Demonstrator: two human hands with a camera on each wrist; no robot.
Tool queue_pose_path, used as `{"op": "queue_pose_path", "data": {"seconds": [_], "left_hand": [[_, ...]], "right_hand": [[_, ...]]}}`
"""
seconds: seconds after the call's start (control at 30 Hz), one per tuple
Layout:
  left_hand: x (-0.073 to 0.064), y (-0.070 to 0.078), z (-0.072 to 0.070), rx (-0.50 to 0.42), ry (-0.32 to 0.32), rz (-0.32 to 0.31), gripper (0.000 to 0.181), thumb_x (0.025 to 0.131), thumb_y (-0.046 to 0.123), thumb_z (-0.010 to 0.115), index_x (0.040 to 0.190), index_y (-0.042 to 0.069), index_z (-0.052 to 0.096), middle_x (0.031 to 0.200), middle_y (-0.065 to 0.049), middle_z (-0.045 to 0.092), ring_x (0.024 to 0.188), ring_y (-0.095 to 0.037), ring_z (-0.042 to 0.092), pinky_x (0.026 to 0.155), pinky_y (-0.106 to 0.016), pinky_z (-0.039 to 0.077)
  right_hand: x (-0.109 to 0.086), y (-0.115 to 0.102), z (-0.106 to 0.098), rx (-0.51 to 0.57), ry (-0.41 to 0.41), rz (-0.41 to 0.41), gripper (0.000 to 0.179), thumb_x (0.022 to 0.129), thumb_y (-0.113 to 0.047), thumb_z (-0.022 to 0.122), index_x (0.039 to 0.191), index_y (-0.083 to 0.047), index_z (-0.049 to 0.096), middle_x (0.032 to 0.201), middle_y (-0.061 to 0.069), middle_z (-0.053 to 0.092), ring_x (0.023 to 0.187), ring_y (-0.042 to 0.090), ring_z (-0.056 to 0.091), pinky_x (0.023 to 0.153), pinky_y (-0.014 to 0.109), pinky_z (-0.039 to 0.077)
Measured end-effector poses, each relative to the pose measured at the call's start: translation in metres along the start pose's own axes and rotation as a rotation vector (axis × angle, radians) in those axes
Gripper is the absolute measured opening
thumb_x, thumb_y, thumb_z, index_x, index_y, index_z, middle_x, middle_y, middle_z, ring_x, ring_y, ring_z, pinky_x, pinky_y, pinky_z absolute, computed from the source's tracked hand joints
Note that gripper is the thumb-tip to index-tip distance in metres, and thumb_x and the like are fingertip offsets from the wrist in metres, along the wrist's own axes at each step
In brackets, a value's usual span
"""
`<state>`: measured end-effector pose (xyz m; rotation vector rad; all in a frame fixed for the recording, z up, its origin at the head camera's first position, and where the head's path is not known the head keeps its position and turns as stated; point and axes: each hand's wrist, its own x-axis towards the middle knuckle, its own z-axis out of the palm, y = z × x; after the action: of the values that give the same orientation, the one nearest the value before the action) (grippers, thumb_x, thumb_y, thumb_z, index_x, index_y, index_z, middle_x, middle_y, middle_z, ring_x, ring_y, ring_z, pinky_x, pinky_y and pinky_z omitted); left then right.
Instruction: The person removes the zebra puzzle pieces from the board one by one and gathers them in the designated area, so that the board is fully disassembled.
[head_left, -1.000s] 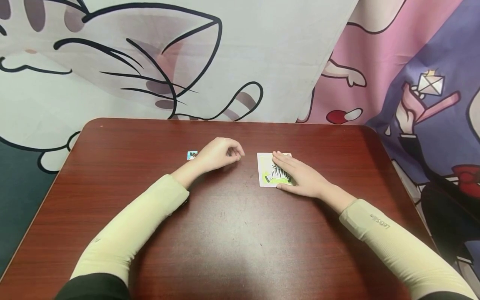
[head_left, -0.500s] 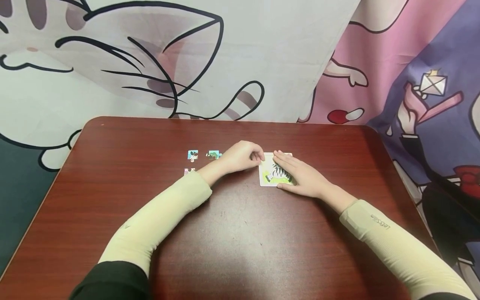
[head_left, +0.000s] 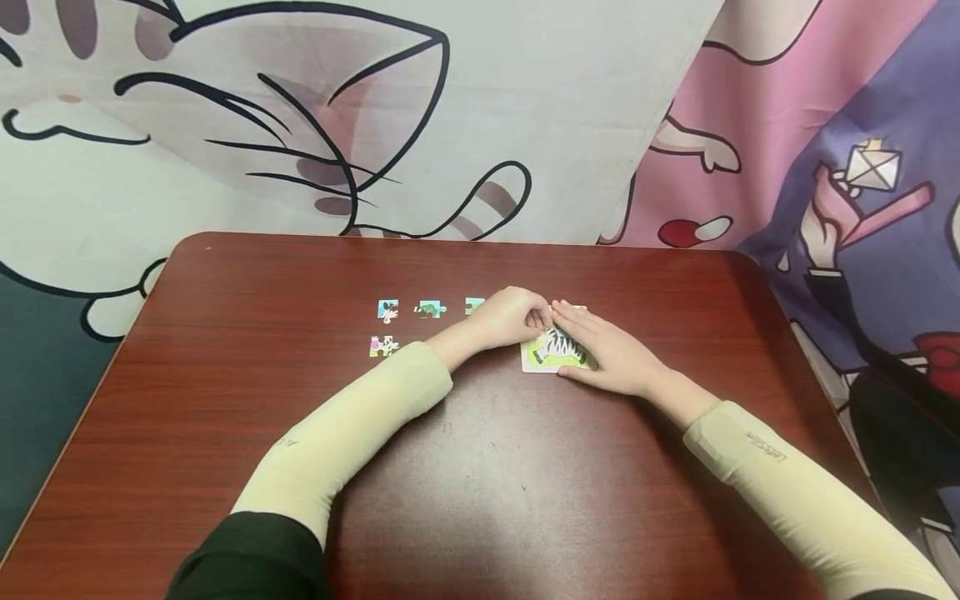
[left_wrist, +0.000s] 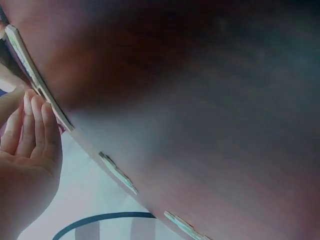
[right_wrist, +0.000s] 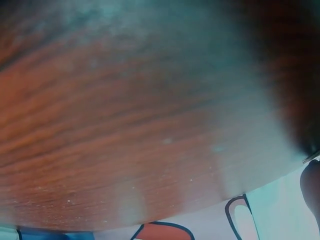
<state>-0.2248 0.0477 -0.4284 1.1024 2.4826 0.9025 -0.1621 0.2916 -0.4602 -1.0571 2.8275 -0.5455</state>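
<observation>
A square zebra jigsaw puzzle (head_left: 542, 360) with a pale border lies on the table. My right hand (head_left: 618, 357) rests flat on its right part, fingers straight, hiding much of the picture. Over its upper left corner is my left hand (head_left: 512, 318), fingers bent. In the left wrist view, the left hand's (left_wrist: 32, 150) thumb and fingertips come together at the puzzle's edge (left_wrist: 37, 80); whether a piece is between them is hidden. Loose jigsaw pieces lie to the left: a blue one (head_left: 387, 310), a green-and-blue one (head_left: 431, 309), a partly covered one (head_left: 473, 306) and a pink-and-white one (head_left: 383, 346).
The puzzle and pieces lie on a reddish-brown wooden table (head_left: 480, 475) with rounded far corners. Behind it hangs a white cloth (head_left: 570, 108) with a cat drawing. A pink and purple printed cloth (head_left: 780, 108) hangs at the right.
My left hand has moved right, from the bare table beside the puzzle onto its upper left corner. More loose pieces have come into view behind it. The right hand stays in place.
</observation>
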Motion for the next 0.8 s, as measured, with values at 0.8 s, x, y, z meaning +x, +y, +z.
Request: {"op": "queue_pose_path", "data": {"seconds": [0.8], "left_hand": [[0.009, 0.003, 0.007, 0.017, -0.031, -0.102, 0.019, 0.094, 0.012, 0.08, 0.111, 0.007, 0.076, 0.103, -0.004, 0.075, 0.093, -0.013, 0.067, 0.086, -0.025, 0.053]], "right_hand": [[-0.011, 0.005, -0.004, -0.041, -0.019, 0.033, 0.084, 0.097, -0.035, 0.075, 0.164, -0.002, 0.036, 0.173, 0.019, 0.033, 0.16, 0.037, 0.032, 0.134, 0.048, 0.022]]}}
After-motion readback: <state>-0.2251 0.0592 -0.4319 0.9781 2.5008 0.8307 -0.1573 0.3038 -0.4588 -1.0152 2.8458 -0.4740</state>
